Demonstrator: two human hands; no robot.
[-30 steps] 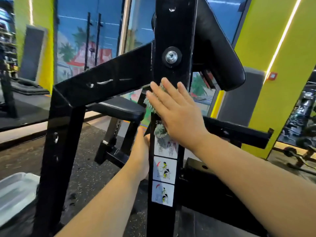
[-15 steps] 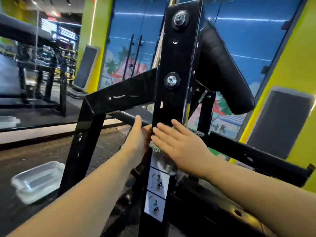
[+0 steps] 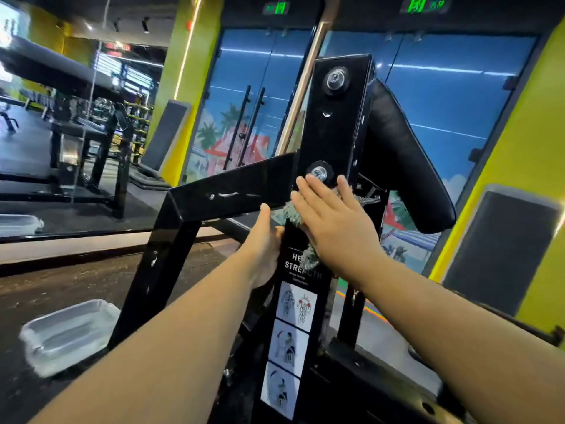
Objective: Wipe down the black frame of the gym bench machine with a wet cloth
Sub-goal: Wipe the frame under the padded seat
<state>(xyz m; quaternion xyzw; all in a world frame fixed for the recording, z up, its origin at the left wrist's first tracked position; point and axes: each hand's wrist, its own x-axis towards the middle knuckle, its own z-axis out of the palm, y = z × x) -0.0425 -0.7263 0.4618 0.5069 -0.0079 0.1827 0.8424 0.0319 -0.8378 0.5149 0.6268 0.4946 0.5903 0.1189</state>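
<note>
Left of the upright post [image 3: 333, 139], the left hand [image 3: 264, 243] grips its edge. The right hand [image 3: 333, 221], fingers straight and slightly spread, presses the cloth [image 3: 292, 212] flat against the post's face, which runs on upward, unwiped, above the fingertips.

The frame [image 3: 333, 133] is glossy black, the cloth [image 3: 292, 214] mottled grey-green. White pictogram stickers [image 3: 290, 341] run down the post. Behind stand yellow-green walls [image 3: 526, 179] and a blue palm-tree mural [image 3: 238, 127].
</note>
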